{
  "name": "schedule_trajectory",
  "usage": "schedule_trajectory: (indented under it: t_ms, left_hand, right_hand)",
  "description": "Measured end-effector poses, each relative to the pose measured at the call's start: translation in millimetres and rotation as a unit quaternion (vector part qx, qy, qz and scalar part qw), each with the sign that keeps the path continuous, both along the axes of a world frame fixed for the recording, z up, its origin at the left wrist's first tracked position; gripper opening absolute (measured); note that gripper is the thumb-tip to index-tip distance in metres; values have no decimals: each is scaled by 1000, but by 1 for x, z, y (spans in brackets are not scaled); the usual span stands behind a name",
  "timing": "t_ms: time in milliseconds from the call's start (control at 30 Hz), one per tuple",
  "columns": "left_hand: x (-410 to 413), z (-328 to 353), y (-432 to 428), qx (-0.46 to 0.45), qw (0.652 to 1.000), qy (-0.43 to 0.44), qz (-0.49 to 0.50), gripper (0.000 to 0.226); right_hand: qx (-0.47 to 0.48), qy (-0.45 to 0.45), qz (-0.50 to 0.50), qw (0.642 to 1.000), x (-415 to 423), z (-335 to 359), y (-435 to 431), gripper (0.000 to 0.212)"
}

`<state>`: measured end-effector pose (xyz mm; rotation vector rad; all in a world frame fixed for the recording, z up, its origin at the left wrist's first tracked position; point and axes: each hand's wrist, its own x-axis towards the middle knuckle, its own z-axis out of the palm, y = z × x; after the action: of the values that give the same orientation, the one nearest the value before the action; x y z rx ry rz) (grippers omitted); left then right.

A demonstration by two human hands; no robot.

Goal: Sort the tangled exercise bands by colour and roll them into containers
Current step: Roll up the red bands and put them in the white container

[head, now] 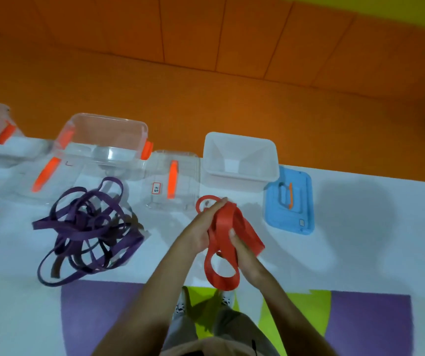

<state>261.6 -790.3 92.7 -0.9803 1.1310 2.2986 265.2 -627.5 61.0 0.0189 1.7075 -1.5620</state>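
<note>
Near the white plastic tub point(232, 185), the right hand point(244, 253) has its grip curled round the red rubber bands point(223, 274), while the left hand point(198, 232) presses them flat-fingered. Looks like the rolling step; next they need coiling tighter, then dropping in the tub.

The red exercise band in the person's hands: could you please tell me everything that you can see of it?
The red exercise band is a flat, wide, rubbery-looking strip gathered into several loops, held above the white table, near the white tub. The left hand lies against its left side with fairly straight fingers; the right hand curls its fingers round the strands. One large loop hangs below the hands; a thinner red loop shows beyond the left fingertips.
</note>
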Motion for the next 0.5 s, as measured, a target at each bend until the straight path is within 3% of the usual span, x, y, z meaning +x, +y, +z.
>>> schedule_trajectory:
  t_ms: [67, 167, 200, 300, 400, 500]
  left_hand:
    - [-2, -2, -1, 23, 1000, -5, 16, 46]
    - [-1, -7, -1, -9, 1000, 26, -6, 48]
    - [0, -6, -2, -28, 999, 34, -25, 42]
    - [11, -2, -1, -86, 992, 26, -94, 31]
    - [24, -7, 4, -36, 987, 33, -152, 39]
    - [28, -2, 16, -52, 986, 56, -145, 43]
  right_hand:
    - [2, -1, -13, 1000, 7, 3, 4, 90]
    - [38, 73, 6, 997, 16, 4, 7, 27]
    - [66, 108, -10, 992, 17, 4, 7, 18]
    - [131, 190, -81, 970, 18, -2, 9, 33]
    - [199, 267, -107, 937, 14, -4, 10, 31]
    - [187, 278, -6, 942, 12, 11, 4, 39]
